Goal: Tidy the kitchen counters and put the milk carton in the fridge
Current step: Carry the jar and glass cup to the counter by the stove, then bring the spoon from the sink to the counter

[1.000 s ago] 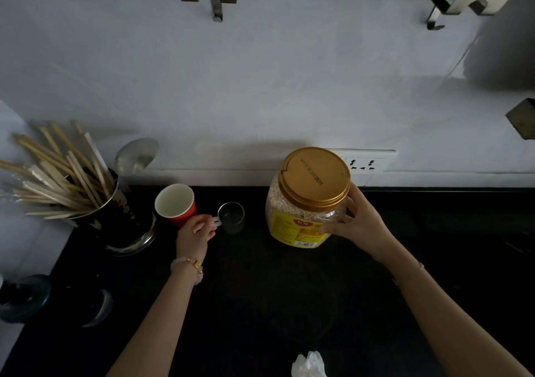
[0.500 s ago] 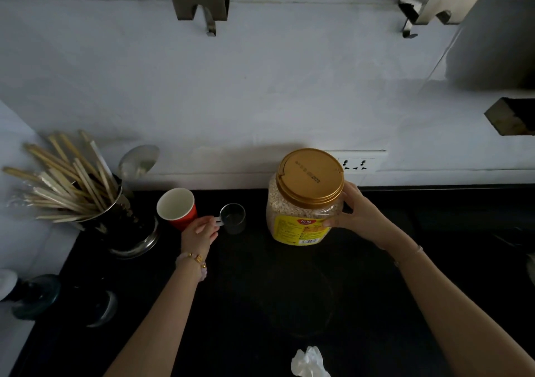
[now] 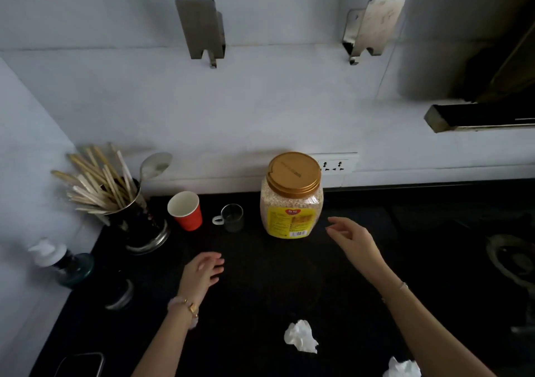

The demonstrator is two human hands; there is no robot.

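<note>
A clear oat jar (image 3: 291, 202) with a gold lid and yellow label stands upright against the back wall on the black counter (image 3: 260, 284). Left of it sit a small glass mug (image 3: 231, 218) with a white handle and a red paper cup (image 3: 186, 210). My right hand (image 3: 351, 239) hovers open just right of the jar, not touching it. Open as well, my left hand (image 3: 202, 272) floats over the counter in front of the mug, holding nothing. A crumpled white tissue (image 3: 301, 336) lies near the front, a second tissue (image 3: 402, 368) at the bottom edge. No milk carton is in view.
A metal holder full of chopsticks and a spoon (image 3: 130, 211) stands at the back left. A dark pump bottle (image 3: 65, 263) and a dark jar (image 3: 118, 292) sit by the left wall. A phone (image 3: 81, 365) lies at the front left. A stove burner (image 3: 512, 258) is at the right.
Both hands have let go and drawn back toward me: the left off the glass mug's handle, the right off the oat jar. The view has pulled back and tilted up.
</note>
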